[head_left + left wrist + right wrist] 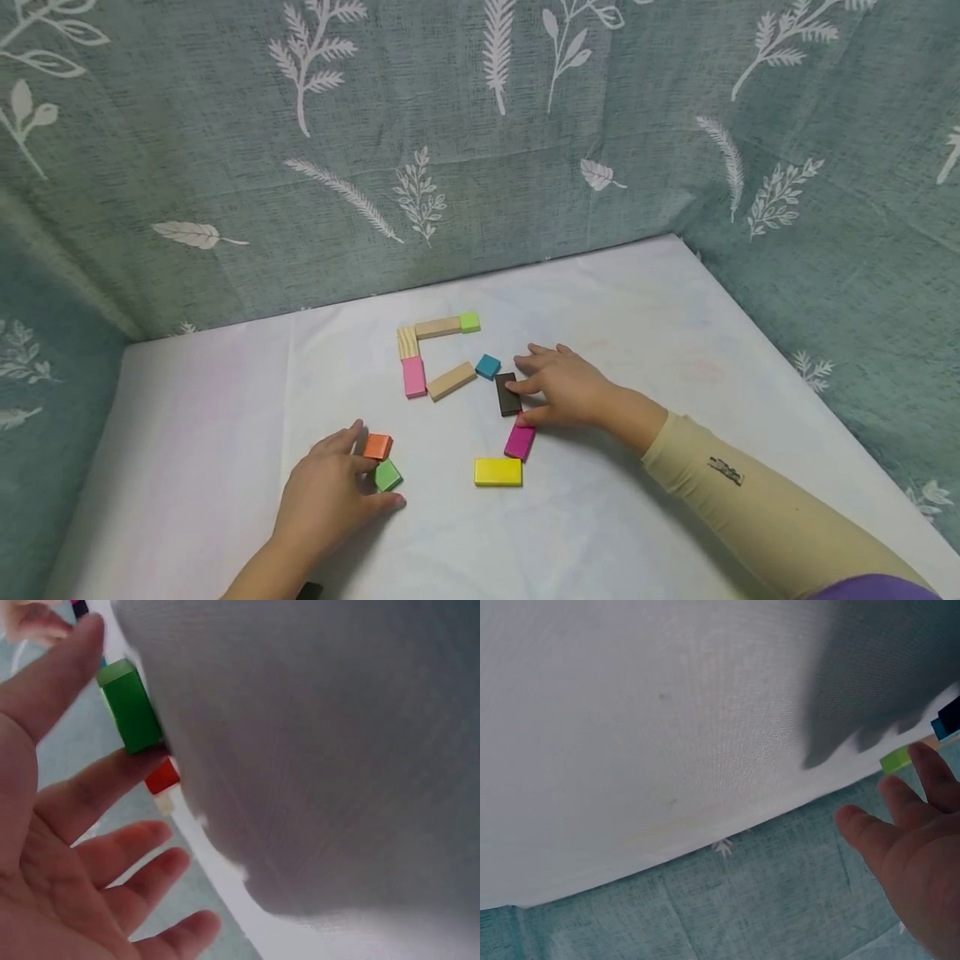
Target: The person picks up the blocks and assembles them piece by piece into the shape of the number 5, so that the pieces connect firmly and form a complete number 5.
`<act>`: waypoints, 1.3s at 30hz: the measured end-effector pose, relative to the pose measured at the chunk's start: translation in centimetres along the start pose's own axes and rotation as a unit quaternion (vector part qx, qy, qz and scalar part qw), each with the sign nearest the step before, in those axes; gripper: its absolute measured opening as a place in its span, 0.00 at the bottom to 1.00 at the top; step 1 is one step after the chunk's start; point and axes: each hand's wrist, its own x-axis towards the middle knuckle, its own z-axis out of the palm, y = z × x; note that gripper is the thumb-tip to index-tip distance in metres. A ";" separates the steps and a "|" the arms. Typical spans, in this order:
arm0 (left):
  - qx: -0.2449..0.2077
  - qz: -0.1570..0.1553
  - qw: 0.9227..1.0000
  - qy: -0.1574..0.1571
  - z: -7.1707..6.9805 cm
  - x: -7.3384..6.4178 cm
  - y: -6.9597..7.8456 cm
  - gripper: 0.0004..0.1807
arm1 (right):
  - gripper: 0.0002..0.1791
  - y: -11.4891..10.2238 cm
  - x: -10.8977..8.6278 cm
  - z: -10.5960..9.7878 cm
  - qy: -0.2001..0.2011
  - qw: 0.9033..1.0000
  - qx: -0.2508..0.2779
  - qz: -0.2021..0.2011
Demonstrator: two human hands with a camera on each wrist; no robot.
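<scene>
My left hand point(326, 492) is beside an orange block point(378, 446) and a green block point(388, 476) on the white cloth. Its index finger touches the green block, while the thumb stands apart from it in the left wrist view. Over on the right, my right hand point(570, 385) has a fingertip at the edge of a black block point(507, 394). Its thumb rests at the top end of a magenta block point(519, 440). Just below lies a yellow block point(498, 472). In the right wrist view, several fingers point(866, 825) are extended and the thumb is out of sight.
A bent row holds a blue block point(488, 367), a plain wooden block point(452, 382), a pink block point(414, 377), a striped block point(407, 342), another wooden block point(438, 327) and a lime block point(469, 322). Patterned teal curtain point(465, 192) borders the table. A dark object point(310, 591) shows by the left wrist.
</scene>
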 end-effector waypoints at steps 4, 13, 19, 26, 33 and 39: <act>-0.025 0.004 1.000 0.002 0.4 0.3 0.3 0.26 | 0.33 0.2 -0.1 0.2 -0.002 1.000 -0.001 0.009; -0.237 -0.064 0.969 0.003 -0.2 0.6 -0.2 0.20 | 0.34 0.2 -0.1 0.6 0.000 1.000 -0.003 0.009; -0.232 -0.058 0.971 -0.012 -0.9 1.3 1.2 0.19 | 0.34 0.3 -0.3 0.6 0.004 1.000 -0.005 0.005; -0.200 -0.024 0.979 -0.016 -0.9 2.4 3.1 0.18 | 0.34 0.3 -0.3 0.4 0.003 1.000 0.000 0.004; -0.122 0.021 0.992 -0.021 -0.4 3.5 4.4 0.20 | 0.34 0.3 -0.1 0.5 -0.002 1.000 -0.004 0.012; -0.061 0.024 0.996 -0.067 0.3 4.0 5.5 0.20 | 0.34 0.4 -0.2 0.5 0.000 1.000 0.001 0.012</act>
